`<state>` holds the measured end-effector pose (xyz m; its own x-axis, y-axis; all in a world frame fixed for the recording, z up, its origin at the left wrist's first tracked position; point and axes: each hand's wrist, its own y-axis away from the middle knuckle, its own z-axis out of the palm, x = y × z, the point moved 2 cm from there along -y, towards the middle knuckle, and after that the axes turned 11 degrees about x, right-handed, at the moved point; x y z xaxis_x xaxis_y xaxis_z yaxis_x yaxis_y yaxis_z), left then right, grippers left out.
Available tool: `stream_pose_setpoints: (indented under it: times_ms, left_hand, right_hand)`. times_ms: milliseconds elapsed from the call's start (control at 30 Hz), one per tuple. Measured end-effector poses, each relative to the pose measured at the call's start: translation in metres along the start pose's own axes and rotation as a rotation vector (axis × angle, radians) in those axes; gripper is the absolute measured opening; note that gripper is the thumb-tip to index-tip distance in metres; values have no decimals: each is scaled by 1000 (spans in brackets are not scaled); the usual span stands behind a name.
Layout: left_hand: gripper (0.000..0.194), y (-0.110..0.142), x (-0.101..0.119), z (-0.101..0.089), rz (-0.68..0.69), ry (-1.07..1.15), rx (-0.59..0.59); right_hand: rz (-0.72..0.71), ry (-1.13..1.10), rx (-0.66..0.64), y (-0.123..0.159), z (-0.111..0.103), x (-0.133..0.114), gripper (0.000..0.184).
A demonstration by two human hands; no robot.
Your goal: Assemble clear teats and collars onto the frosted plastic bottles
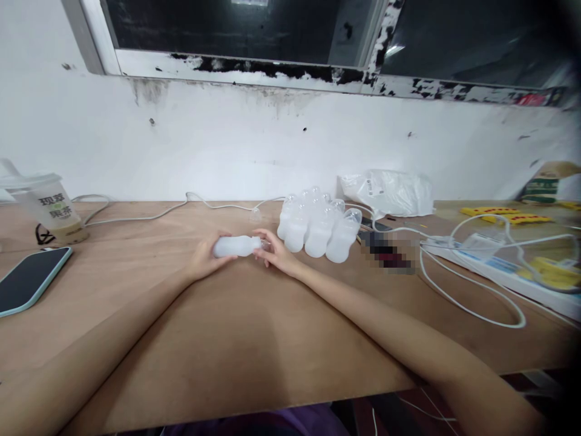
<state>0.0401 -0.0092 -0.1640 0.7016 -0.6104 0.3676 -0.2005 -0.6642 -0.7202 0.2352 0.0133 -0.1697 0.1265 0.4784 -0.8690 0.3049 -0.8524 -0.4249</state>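
A small frosted white plastic bottle (236, 246) lies sideways between my two hands, a little above the table or on it; I cannot tell which. Its base end is gripped by my left hand (206, 257), thumb on the near side. At the neck end, the fingers of my right hand (276, 253) close around a clear cap (265, 244). Whether the cap sits on the neck or just off it is hard to make out. Just right of my right hand stands a cluster of similar frosted bottles (318, 227) with clear domed tops. Another clear dome cap (255, 215) rests on the table behind my hands.
On the left of the wooden table (227, 357) are a drink cup (52, 206) and a phone (31, 278). A white plastic bag (393, 192), a power strip (512, 266), looped white cables (454, 298) and yellow packets (506, 215) lie to the right.
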Motion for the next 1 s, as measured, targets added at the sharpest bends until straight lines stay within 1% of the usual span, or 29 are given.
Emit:
stream_pose_setpoints:
  times_ms: [33,100,167,200,300,400,500,567,600,667,700,733,800,867,900,933,1000]
  left_hand:
    - [47,0,0,0,-1,2,-8]
    - [46,0,1,0,20,2,-23]
    - [45,1,3,1,65,-10,-17]
    - [44,3,4,2,89,-19,-8]
    - [41,6,7,4,173,-49,57]
    - [37,10,8,5,312,-125,124]
    - [35,12,9,3,455,-249,117]
    - [33,12,10,2,493,-302,95]
    - [32,12,10,2,485,-313,89]
    - [32,11,10,2,423,-294,77]
    - [34,10,9,2,376,-268,66]
    - [37,9,8,3,317,-240,52]
    - [41,7,6,5,182,-189,20]
    - [42,6,4,7,76,-152,6]
    - [42,6,3,7,51,-131,7]
    - [42,5,3,8,47,-109,5]
    - [42,6,3,9,70,-75,-12]
  right_hand:
    - [-15,13,-6,1,0,-1,44]
    - [-12,50,-11,2,-1,-2,36]
    - [34,44,1,3,-1,-2,28]
    - [72,19,7,3,0,-2,27]
    - [228,-113,30,5,4,-2,33]
    - [447,-238,1,5,8,-3,38]
    - [642,-318,-76,3,9,-7,36]
    - [705,-347,-118,2,9,-9,34]
    - [720,-342,-141,1,9,-9,34]
    - [685,-287,-141,2,9,-7,36]
    - [628,-236,-106,2,8,-5,38]
    - [544,-173,-48,2,7,-4,39]
    - [320,-41,79,3,5,-3,39]
    - [132,68,133,5,4,-4,36]
    - [85,97,140,5,4,-3,35]
    - [78,106,143,6,4,-3,35]
    - [158,72,150,5,5,0,37]
